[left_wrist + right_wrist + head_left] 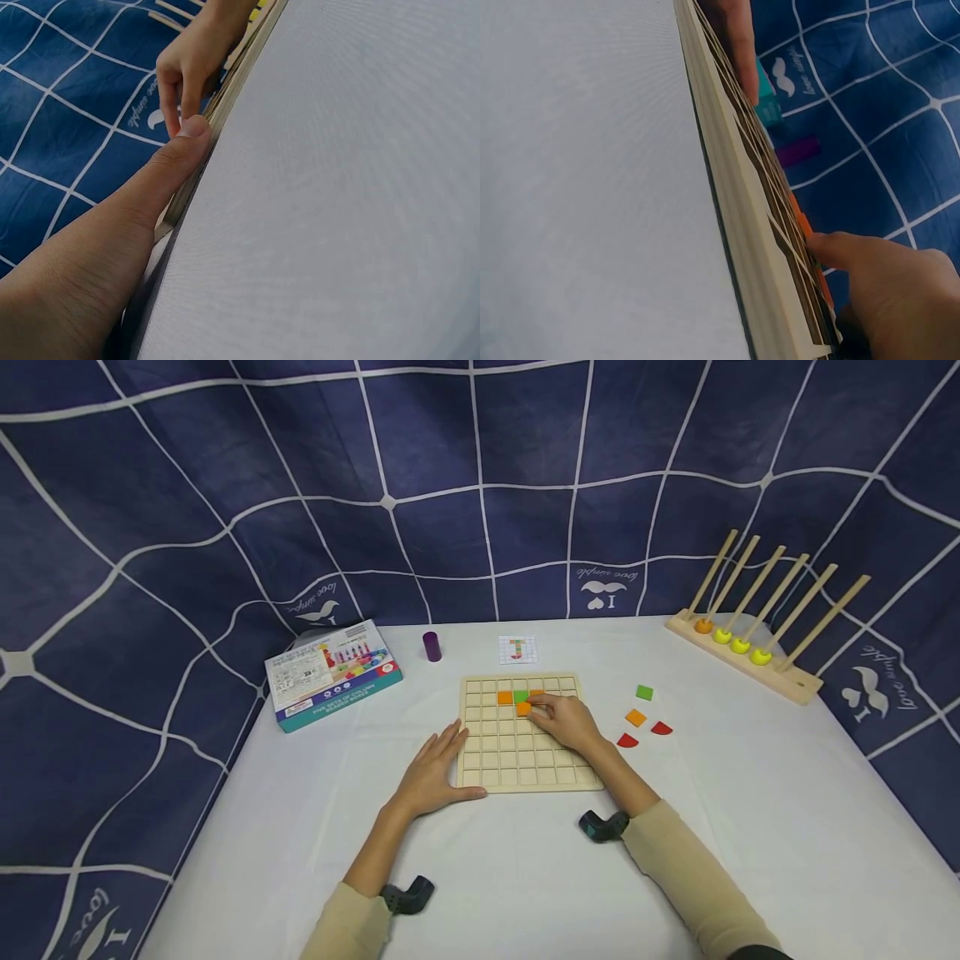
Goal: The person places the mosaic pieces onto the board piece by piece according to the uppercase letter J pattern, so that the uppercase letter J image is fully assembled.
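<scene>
A wooden grid board [491, 760] lies on the white table, with orange [505, 697] and green [521, 697] square tiles in one of its far rows. My right hand [566, 720] is over the board, its thumb and fingertips pinching an orange square tile [523, 709] just below the green one. Another orange tile [536, 692] shows partly behind those fingers. In the right wrist view the thumb [836, 246] meets an orange edge at the board's surface. My left hand [433, 774] rests at the board's left side, fingers extended, thumb [176, 161] along the near edge.
Right of the board lie a green square [644, 692], an orange square [636, 717] and two red quarter-round pieces [627, 741]. A pattern card [517, 649] and purple cylinder [432, 647] stand behind, a game box [333, 672] at left, a peg rack [772, 672] at right.
</scene>
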The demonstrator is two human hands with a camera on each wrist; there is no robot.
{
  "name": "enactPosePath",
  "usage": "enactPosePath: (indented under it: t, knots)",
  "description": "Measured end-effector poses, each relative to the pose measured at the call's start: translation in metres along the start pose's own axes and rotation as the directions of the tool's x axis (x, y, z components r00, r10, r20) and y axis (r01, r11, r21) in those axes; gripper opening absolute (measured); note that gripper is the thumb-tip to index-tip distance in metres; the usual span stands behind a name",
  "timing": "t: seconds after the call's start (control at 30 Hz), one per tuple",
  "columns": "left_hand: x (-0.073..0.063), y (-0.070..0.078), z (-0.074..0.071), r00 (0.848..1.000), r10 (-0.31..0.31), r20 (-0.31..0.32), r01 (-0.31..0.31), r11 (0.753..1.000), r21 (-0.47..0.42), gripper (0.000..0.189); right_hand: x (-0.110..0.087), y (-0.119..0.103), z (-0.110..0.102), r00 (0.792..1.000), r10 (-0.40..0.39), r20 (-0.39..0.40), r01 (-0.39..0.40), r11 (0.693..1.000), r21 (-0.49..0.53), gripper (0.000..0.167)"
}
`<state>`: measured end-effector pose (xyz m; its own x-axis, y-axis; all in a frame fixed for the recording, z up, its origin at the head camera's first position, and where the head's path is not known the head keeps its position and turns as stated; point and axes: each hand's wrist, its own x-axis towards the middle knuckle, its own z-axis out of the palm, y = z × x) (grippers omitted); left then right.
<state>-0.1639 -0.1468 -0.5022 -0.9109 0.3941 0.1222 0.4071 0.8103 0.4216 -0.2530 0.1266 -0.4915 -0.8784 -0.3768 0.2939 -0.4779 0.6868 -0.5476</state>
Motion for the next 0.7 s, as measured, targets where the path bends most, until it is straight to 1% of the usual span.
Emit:
enactPosePath:
  t: [0.3,0.47,0.7]
  knots:
    - [0.0005,-0.0005,0.0012,1.000,0.003,-0.012,-0.003,1.000,0.006,0.111,-0.0002,-0.0028,-0.0002,1.000,-0.002,-0.011,0.001,1.000,-0.016,0.032]
    - [0.0006,-0.0003,0.0008,1.000,0.003,-0.008,-0.003,1.000,0.007,0.111,-0.0003,-0.0023,-0.0003,1.000,-0.001,0.005,0.001,1.000,-0.032,0.032]
    - [-0.0007,0.0006,-0.0010,1.000,-0.001,-0.008,0.001,1.000,-0.006,0.110,-0.0013,-0.0003,0.0000,1.000,-0.013,0.007,0.014,1.000,-0.022,0.042]
